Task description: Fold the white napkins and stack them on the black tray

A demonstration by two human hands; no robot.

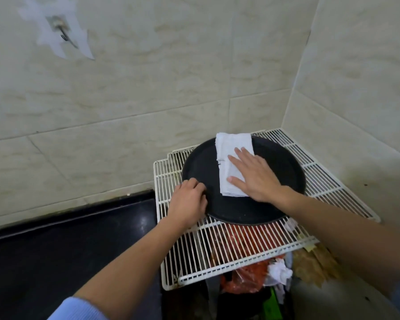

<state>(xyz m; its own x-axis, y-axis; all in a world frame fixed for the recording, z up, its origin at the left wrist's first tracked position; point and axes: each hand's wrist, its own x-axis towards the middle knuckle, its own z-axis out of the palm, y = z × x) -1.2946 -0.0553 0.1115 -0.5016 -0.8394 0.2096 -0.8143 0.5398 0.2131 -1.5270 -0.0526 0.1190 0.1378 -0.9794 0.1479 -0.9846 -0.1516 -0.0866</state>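
Note:
A round black tray (277, 167) lies on a white wire rack. On its middle sits a stack of folded white napkins (231, 148), long side running away from me. My right hand (254, 174) lies flat on the near half of the stack, fingers straight and spread. My left hand (187, 204) grips the tray's left rim, fingers curled over the edge.
The white wire rack (240, 250) rests over a bin holding red bags and crumpled paper (280, 272). A black counter (67, 239) lies to the left. Tiled walls close off the back and right, forming a corner behind the tray.

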